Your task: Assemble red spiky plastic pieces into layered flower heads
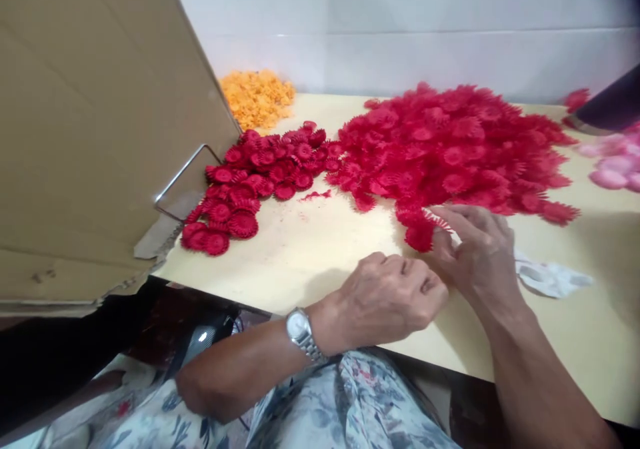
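Observation:
Between the thumb and fingers of my right hand [475,249] is a red fringed artificial flower [439,219], pinched by its edge so that pale slits show along it. More red flower pieces [419,235] lie just left of those fingertips, touching the big red pile [450,149]. My left hand [385,295], with a metal watch [300,329] on its wrist, is curled closed in front of the right hand. Its back faces me, and whatever its fingers may hold is hidden. To the left lies a heap of darker red, rounder, curled flowers [265,169].
A large cardboard box [100,122] stands at the left, with a bent metal wire handle [180,174]. Orange flowers [257,99] sit by the wall, pink ones [617,162] at the right near a dark cylinder [613,102]. A crumpled white tissue [553,277] rests on the pale table [565,342].

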`<state>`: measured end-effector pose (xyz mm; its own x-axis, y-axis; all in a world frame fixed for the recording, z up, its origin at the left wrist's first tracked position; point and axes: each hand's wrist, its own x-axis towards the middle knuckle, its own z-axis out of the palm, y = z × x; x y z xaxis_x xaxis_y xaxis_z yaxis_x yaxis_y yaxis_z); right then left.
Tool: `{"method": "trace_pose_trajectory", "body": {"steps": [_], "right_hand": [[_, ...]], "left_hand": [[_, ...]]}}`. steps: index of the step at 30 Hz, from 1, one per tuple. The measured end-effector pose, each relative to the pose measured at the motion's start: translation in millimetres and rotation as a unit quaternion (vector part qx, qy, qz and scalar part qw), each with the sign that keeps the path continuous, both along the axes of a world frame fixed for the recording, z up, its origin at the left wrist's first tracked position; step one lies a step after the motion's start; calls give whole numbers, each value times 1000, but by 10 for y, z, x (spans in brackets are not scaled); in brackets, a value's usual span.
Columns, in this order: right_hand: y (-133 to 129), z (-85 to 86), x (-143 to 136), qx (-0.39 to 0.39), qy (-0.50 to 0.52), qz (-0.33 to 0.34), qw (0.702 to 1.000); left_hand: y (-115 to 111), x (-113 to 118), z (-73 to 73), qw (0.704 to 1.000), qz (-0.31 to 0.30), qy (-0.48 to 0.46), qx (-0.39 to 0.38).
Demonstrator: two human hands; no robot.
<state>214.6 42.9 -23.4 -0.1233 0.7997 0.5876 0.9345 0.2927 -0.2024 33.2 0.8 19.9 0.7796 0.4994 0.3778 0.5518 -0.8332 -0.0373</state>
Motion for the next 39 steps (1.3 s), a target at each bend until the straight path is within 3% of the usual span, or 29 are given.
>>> {"method": "trace_pose_trajectory", "body": {"steps": [8, 13, 16, 18, 20, 23, 25, 27, 30, 34, 37, 39], "right_hand": [[-10, 43, 4, 71, 6, 35, 997], [-68, 123, -64, 31, 40, 46, 998], [-92, 159, -108, 39, 74, 58, 995], [-101, 181, -134, 45, 111, 76, 990], [-113, 207, -161, 29, 155, 103, 982], [-139, 252, -216, -30, 214, 150, 965], [-157, 280, -255, -57, 244, 176, 952], [-175, 303, -284, -74, 267, 195, 941], [-200, 329, -311, -97, 294, 230, 923], [-220, 345, -345, -120, 313, 286, 898], [-220, 338, -374, -139, 300, 285, 900], [-215, 330, -386, -151, 280, 282, 905]], "left_hand": [[77, 31, 20, 996, -70, -4, 46], [74, 22, 33, 997, -70, 2, 39], [76, 4, 7, 998, -42, -38, -14], [79, -18, -9, 985, 8, -127, -115], [85, -46, -24, 923, 61, -250, -285], [95, -84, -58, 754, 113, -404, -506], [95, -100, -85, 653, 134, -457, -588], [88, -108, -107, 590, 162, -496, -616], [71, -111, -121, 560, 198, -525, -610], [64, -92, -133, 585, 193, -524, -588], [67, -63, -147, 603, 192, -506, -586], [68, -44, -157, 600, 198, -496, -596]]}}
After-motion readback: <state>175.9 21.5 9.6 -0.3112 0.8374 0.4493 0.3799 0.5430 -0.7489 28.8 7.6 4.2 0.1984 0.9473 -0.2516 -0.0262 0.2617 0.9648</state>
